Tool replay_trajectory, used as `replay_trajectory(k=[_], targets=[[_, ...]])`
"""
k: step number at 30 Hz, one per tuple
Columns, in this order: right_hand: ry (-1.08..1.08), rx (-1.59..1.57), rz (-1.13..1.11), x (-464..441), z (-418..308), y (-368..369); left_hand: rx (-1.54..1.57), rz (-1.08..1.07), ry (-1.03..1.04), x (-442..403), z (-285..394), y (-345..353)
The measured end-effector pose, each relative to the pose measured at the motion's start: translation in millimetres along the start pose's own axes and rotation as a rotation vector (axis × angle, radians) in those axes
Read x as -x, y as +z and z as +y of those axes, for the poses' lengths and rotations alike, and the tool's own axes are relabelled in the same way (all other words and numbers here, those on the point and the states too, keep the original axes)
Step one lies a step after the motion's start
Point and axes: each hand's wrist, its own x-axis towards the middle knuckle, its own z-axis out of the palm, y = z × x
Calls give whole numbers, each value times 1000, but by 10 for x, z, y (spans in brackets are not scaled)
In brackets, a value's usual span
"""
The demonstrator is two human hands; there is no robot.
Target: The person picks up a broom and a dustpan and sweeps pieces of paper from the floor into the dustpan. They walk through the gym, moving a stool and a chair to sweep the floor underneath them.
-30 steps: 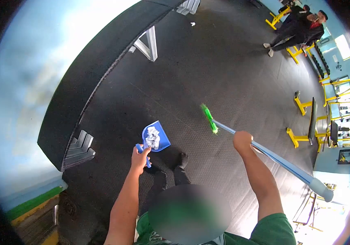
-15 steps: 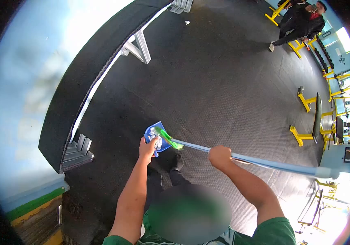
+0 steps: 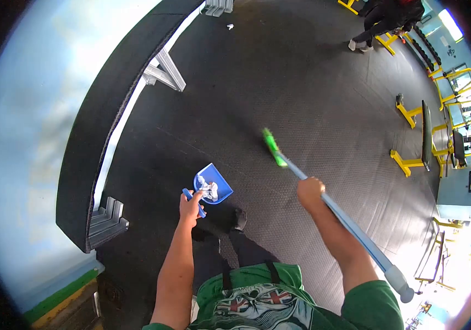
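Observation:
My left hand [image 3: 190, 209] is closed round the handle of a blue dustpan [image 3: 224, 190], held in front of my legs. Crumpled white paper scraps [image 3: 208, 188] lie in its pan. My right hand [image 3: 310, 191] grips the long light-blue pole of a broom [image 3: 356, 231]. The green bristle head [image 3: 274, 147] is out ahead and to the right of the dustpan, apart from it. The pole runs back past my right forearm to a grey end at the lower right.
A small white scrap [image 3: 230, 26] lies far off on the dark rubber floor [image 3: 279, 82]. Along the left stands a long black padded bench [image 3: 98, 93] with metal legs. Yellow-framed gym benches [image 3: 408, 162] line the right side. A person [image 3: 386, 25] sits at the far right.
The broom head has moved from over the dustpan away forward and right, its pole now more steeply angled. My left hand still holds the dustpan, its handle now showing more plainly.

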Motion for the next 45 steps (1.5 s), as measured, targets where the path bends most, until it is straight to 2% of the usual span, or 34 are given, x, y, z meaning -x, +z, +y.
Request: replay_trajectory(k=[3,6,8,11,15,19,21,23,24,26,30,32,34,36,38,40,42,44,45], targets=[[-181,-115,-147,250,-328,64,-4,-11,-22,-38,58,43],[-215,-161,-145,595,-619,-82,-6,-32,-34,-101,81,51],[-401,-209,-144,776,-674,-285,30,-55,-32,-134,90,45],[-464,-234,-157,869,-600,-338,29,-65,-33,-183,92,-4],[-355,-258,-207,982,-3,-664,44,-131,-29,-238,6,-69],[-234,-266,-121,980,298,-737,52,-119,-47,-145,47,-55],[-178,-257,-88,881,194,-601,52,-143,-46,-168,45,-60],[-83,-51,-37,722,-85,-352,60,-170,-40,-238,2,-86],[-100,-62,-31,638,-271,-190,56,-161,-38,-253,-17,-96],[80,-133,22,569,-634,73,48,-141,-42,-190,51,-80],[-11,-240,-38,816,-1120,-16,60,-200,-53,-276,30,-164],[-176,-253,-168,977,-1184,-228,85,-203,-45,-277,85,-201],[-191,-267,-156,1066,-1050,-483,85,-192,-67,-339,125,-266],[-149,-317,-156,1191,-778,-891,86,-190,-74,-284,249,-339],[-40,-295,-167,1203,-525,-985,100,-187,-64,-365,357,-420],[1,-296,-54,1243,-302,-979,114,-251,-43,-385,470,-561],[41,-318,-87,1203,-150,-762,135,-226,-6,-313,662,-685],[-114,-197,-411,1032,-67,-623,164,-253,-6,-331,875,-716],[24,-395,-486,934,-69,-472,164,-273,6,-348,984,-719]])
